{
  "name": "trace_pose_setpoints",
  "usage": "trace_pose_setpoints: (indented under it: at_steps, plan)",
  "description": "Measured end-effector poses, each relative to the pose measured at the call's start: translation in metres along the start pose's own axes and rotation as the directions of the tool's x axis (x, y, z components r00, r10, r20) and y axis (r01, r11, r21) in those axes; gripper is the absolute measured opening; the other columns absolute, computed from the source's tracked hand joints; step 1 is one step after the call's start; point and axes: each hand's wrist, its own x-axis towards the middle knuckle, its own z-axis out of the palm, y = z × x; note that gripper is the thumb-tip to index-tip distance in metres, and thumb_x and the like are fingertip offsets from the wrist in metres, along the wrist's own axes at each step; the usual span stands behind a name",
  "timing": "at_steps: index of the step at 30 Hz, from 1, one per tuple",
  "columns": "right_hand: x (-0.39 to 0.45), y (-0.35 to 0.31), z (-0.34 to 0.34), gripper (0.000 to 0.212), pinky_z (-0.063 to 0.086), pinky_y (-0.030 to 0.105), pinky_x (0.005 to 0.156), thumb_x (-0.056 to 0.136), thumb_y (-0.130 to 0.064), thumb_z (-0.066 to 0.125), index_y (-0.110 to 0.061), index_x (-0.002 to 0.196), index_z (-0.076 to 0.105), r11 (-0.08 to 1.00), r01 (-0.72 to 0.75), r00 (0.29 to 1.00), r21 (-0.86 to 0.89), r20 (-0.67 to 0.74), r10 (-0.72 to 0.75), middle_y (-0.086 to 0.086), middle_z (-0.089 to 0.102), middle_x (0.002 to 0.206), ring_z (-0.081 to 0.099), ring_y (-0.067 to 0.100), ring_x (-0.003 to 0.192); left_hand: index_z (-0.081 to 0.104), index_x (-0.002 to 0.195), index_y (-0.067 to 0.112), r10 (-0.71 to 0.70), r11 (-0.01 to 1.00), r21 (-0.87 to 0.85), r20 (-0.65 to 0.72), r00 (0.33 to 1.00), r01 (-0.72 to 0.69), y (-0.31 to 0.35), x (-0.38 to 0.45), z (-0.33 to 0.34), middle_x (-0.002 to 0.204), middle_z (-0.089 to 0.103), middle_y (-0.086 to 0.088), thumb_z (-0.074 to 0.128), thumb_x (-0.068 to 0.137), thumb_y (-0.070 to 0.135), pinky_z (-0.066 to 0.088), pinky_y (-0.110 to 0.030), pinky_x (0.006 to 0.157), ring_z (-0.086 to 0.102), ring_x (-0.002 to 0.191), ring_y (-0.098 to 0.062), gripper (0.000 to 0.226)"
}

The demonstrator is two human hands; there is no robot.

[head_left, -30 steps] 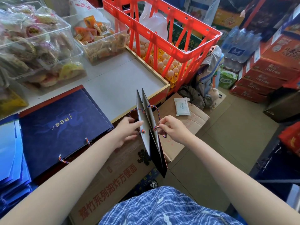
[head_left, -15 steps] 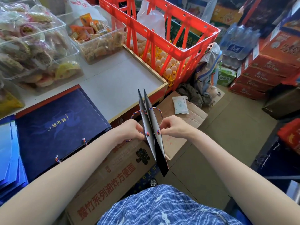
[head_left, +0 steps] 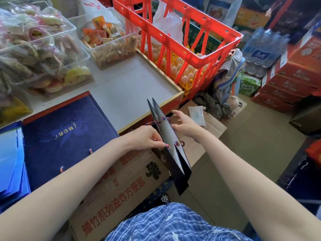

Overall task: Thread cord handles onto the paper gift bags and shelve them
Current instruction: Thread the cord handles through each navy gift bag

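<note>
Bag [head_left: 171, 150], dark and folded flat, hangs edge-up between my hands over a carton [head_left: 119, 186] below the counter [head_left: 132, 94]. My left hand [head_left: 144, 138] pinches its near edge where a knotted cord [head_left: 157, 121] comes through; my right hand [head_left: 185, 124] rests against the far side, fingers loose. Finished bags [head_left: 64, 140] lie stacked on the counter. Clear tubs [head_left: 43, 54] hold wrapped snacks. A red crate [head_left: 175, 35] holds a white plastic bag, with eggs [head_left: 184, 72] in trays under it.
</note>
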Motion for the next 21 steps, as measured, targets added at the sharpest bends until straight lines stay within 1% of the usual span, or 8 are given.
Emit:
trace_pose_setpoints:
  at_steps: [2, 5, 7, 9, 13, 17, 19, 21]
  plan:
    - [0.009, -0.002, 0.013, 0.028, 0.044, 0.028, 0.086, 0.092, -0.011, 0.054, -0.005, 0.119, 0.059, 0.998, 0.003, 0.998, 0.068, 0.060, -0.007, 0.006, 0.062, 0.108, 0.056, 0.016, 0.097, 0.072, 0.073, 0.028, -0.065, 0.993, -0.107, -0.107, 0.992, 0.054, -0.002, 0.004, 0.001, 0.080, 0.066, -0.010, 0.061, 0.086, 0.037, 0.047, -0.038, 0.066, 0.056, 0.070, -0.022, 0.020]
    - [0.009, -0.004, 0.013, 0.017, 0.046, 0.023, 0.071, 0.095, -0.008, 0.051, 0.001, 0.095, 0.065, 0.961, 0.010, 0.996, 0.275, 0.079, -0.033, 0.005, 0.058, 0.076, 0.053, 0.011, 0.068, 0.062, 0.103, 0.009, -0.312, 0.948, -0.178, -0.365, 0.877, 0.264, -0.013, 0.018, -0.001, 0.092, 0.058, -0.006, 0.057, 0.088, 0.020, 0.039, -0.027, 0.069, 0.055, 0.086, -0.022, 0.019]
    - [0.006, -0.002, 0.008, 0.018, 0.050, 0.032, 0.078, 0.097, -0.006, 0.045, -0.001, 0.089, 0.060, 0.909, -0.061, 0.986, 0.412, 0.165, -0.009, 0.012, 0.055, 0.078, 0.055, 0.013, 0.063, 0.048, 0.119, 0.007, -0.434, 0.900, -0.196, -0.332, 0.837, 0.389, -0.018, 0.025, 0.001, 0.108, 0.054, -0.010, 0.058, 0.086, 0.017, 0.042, -0.029, 0.074, 0.054, 0.093, -0.025, 0.036]
    - [0.003, -0.001, 0.006, 0.021, 0.052, 0.036, 0.083, 0.098, -0.006, 0.039, -0.005, 0.084, 0.055, 0.885, -0.106, 0.978, 0.453, 0.210, 0.010, 0.011, 0.054, 0.081, 0.055, 0.014, 0.062, 0.047, 0.124, 0.007, -0.435, 0.893, -0.234, -0.231, 0.870, 0.385, -0.018, 0.031, 0.005, 0.116, 0.057, -0.010, 0.058, 0.087, 0.017, 0.049, -0.036, 0.079, 0.060, 0.095, -0.028, 0.040]
    - [-0.005, 0.002, 0.005, 0.018, 0.053, 0.023, 0.066, 0.099, -0.009, 0.036, -0.004, 0.088, 0.050, 0.889, -0.087, 0.988, 0.449, 0.153, 0.019, 0.011, 0.052, 0.078, 0.059, 0.016, 0.064, 0.062, 0.104, 0.009, -0.378, 0.880, -0.377, -0.191, 0.906, 0.287, -0.002, 0.038, 0.014, 0.085, 0.065, -0.002, 0.055, 0.092, 0.017, 0.043, -0.024, 0.053, 0.057, 0.059, -0.010, 0.015]
    - [-0.006, 0.008, 0.000, 0.015, 0.056, 0.032, 0.078, 0.098, -0.010, 0.044, -0.002, 0.091, 0.054, 0.896, -0.005, 0.997, 0.445, 0.070, -0.029, 0.010, 0.059, 0.084, 0.065, 0.014, 0.071, 0.066, 0.088, 0.015, -0.392, 0.885, -0.377, -0.294, 0.872, 0.271, 0.004, 0.042, 0.015, 0.092, 0.068, -0.013, 0.060, 0.088, 0.021, 0.038, -0.024, 0.058, 0.050, 0.066, -0.019, 0.009]
    - [-0.006, 0.010, -0.005, 0.015, 0.059, 0.027, 0.071, 0.098, -0.008, 0.043, 0.000, 0.090, 0.054, 0.846, -0.010, 0.999, 0.533, 0.041, -0.014, 0.009, 0.063, 0.081, 0.067, 0.011, 0.067, 0.070, 0.090, 0.016, -0.445, 0.832, -0.491, -0.309, 0.841, 0.259, 0.004, 0.042, 0.016, 0.088, 0.065, -0.019, 0.066, 0.084, 0.025, 0.035, -0.023, 0.054, 0.045, 0.064, -0.030, 0.012]
    - [-0.007, 0.011, -0.008, 0.020, 0.057, 0.022, 0.063, 0.100, -0.008, 0.039, 0.000, 0.087, 0.052, 0.781, -0.038, 0.999, 0.623, 0.034, 0.022, 0.010, 0.064, 0.079, 0.068, 0.010, 0.062, 0.072, 0.094, 0.017, -0.474, 0.770, -0.593, -0.285, 0.833, 0.236, 0.005, 0.042, 0.018, 0.082, 0.063, -0.009, 0.069, 0.082, 0.028, 0.037, -0.024, 0.056, 0.048, 0.065, -0.021, 0.016]
